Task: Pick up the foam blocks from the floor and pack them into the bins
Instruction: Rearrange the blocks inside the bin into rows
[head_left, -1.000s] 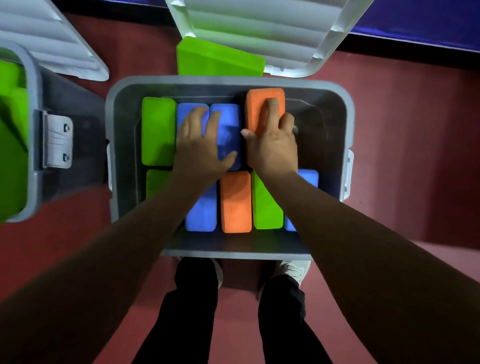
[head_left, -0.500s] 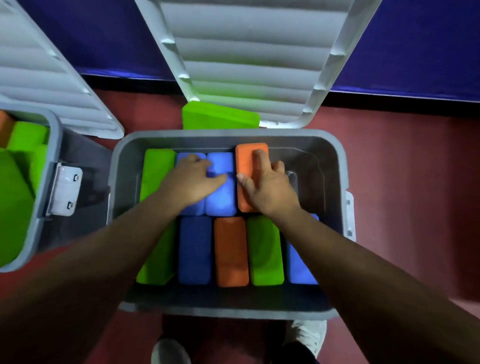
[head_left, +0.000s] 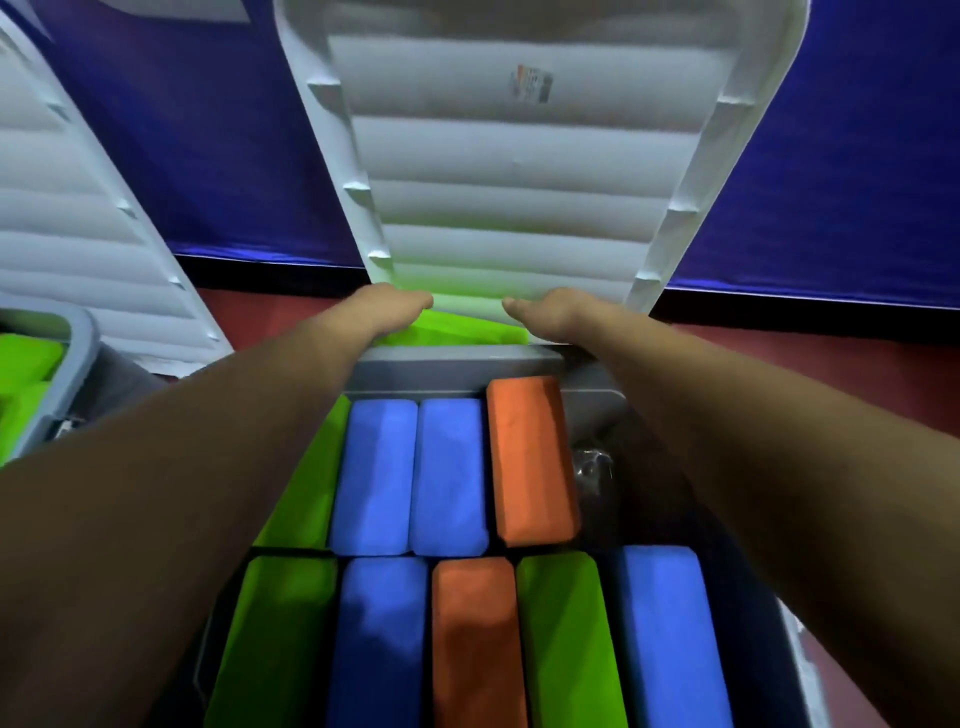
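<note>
A grey bin (head_left: 457, 359) below me holds two rows of foam blocks: green (head_left: 311, 493), two blue (head_left: 379, 473) and orange (head_left: 532, 457) at the back, with green, blue, orange (head_left: 475, 639), green and blue in front. A loose green foam block (head_left: 457, 333) lies on the floor just behind the bin's far rim. My left hand (head_left: 387, 309) is at its left end and my right hand (head_left: 550, 312) at its right end, thumbs pointing inward over the block. The fingers of both hands are hidden behind the hands.
The bin's white ribbed lid (head_left: 509, 208) leans against the blue wall right above the loose block. A second grey bin (head_left: 80, 338) with green blocks (head_left: 26, 358) stands at the left, its lid (head_left: 78, 234) also leaning back. Red floor (head_left: 831, 374) lies to the right.
Both hands left the blocks inside the bin and reached forward over the far rim to the green block behind it. My head moved forward and tilted up.
</note>
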